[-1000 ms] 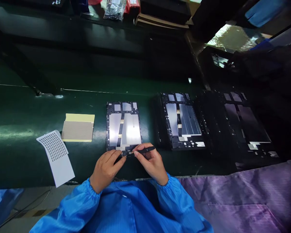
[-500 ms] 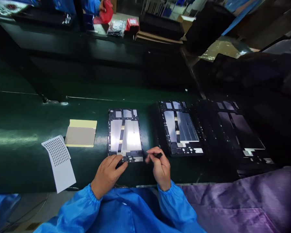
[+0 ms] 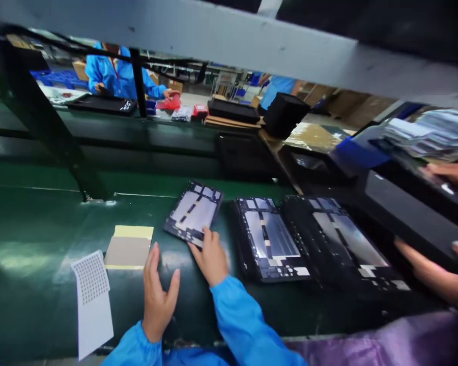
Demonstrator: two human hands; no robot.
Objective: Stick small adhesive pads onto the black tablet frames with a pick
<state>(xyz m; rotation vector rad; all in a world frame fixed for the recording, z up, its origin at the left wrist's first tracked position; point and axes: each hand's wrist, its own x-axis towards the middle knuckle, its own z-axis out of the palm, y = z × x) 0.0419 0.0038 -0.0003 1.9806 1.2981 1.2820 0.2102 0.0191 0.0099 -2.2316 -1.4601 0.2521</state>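
My right hand [image 3: 210, 258] grips the lower edge of a tablet chassis [image 3: 198, 209], thumb and fingers closed at its near corner. The chassis is black with silvery panels and a dark ribbon strip, and it is tilted, its top leaning to the right. My left hand [image 3: 159, 295] is open, fingers apart, with nothing in it. Beside its fingertips lies a grey sheet with yellow edges [image 3: 129, 249]. A white sheet of small printed labels [image 3: 92, 300] lies further left.
More tablet chassis lie to the right, one stack [image 3: 277, 239] nearer and another [image 3: 347, 239] beyond it. At far right, a co-worker's hands [image 3: 431, 274] hold a large dark panel [image 3: 412, 218]. A dark post [image 3: 61, 137] stands at left. Another person [image 3: 118, 76] works across the bench.
The chassis has moved up and turned clockwise in my right hand. My left hand has let go and opened. The dark tool in my right hand is out of sight. The view has tipped upward.
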